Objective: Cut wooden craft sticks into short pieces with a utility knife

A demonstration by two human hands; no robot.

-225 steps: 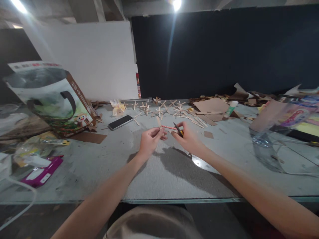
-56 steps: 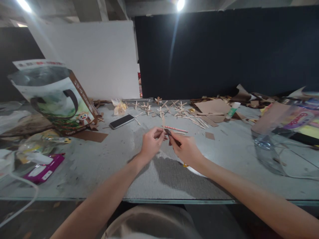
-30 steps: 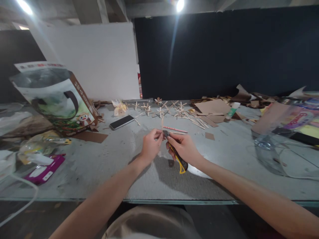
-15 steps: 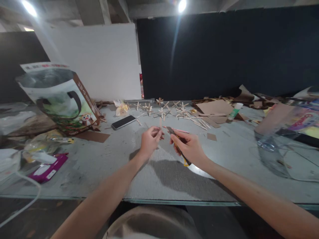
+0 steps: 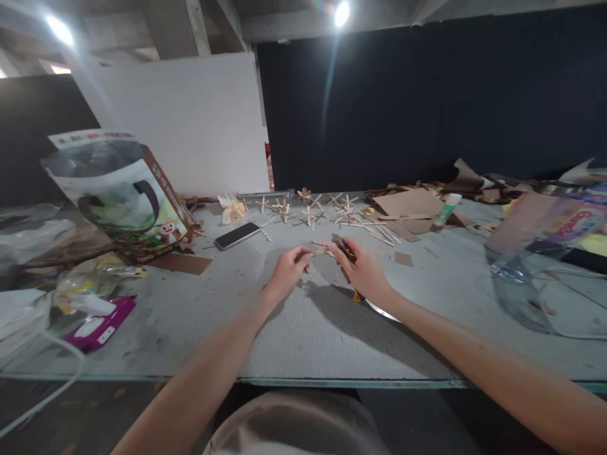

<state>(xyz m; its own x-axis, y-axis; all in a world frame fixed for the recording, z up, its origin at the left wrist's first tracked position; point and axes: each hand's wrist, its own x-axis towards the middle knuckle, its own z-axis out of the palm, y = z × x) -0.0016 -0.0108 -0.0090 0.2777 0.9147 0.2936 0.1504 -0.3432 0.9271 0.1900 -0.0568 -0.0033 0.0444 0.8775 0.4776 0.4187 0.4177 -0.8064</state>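
Grey worktable point(image 5: 294, 344) under bright lamps: thin wooden stick point(image 5: 317, 253) at the left hand point(image 5: 288, 268), utility knife point(image 5: 342, 245) in the right hand point(image 5: 365, 272)

At the left, a printed stand-up pouch point(image 5: 118, 196) leans open-topped before a white panel point(image 5: 175, 126), with a purple packet point(image 5: 103, 324) nearer the table's front edge. A smartphone point(image 5: 237, 236) lies face up to the right of the pouch.

Near the middle, the left hand has its thumb and fingertips pinched together on the near end of the stick, which points toward the right hand; whether its far end touches the knife is too small to tell. Just beyond the stick is a red-and-white striped straw point(image 5: 322, 244), and farther back lie crossed wooden sticks point(image 5: 308, 216).

The right hand is curled firmly around the knife, its yellow butt pointing down toward the table.

Farther right come a cardboard sheet point(image 5: 408, 203), a green-and-white glue stick point(image 5: 448, 208) and a clear plastic bottle point(image 5: 509, 272), with a black panel point(image 5: 427, 101) behind.
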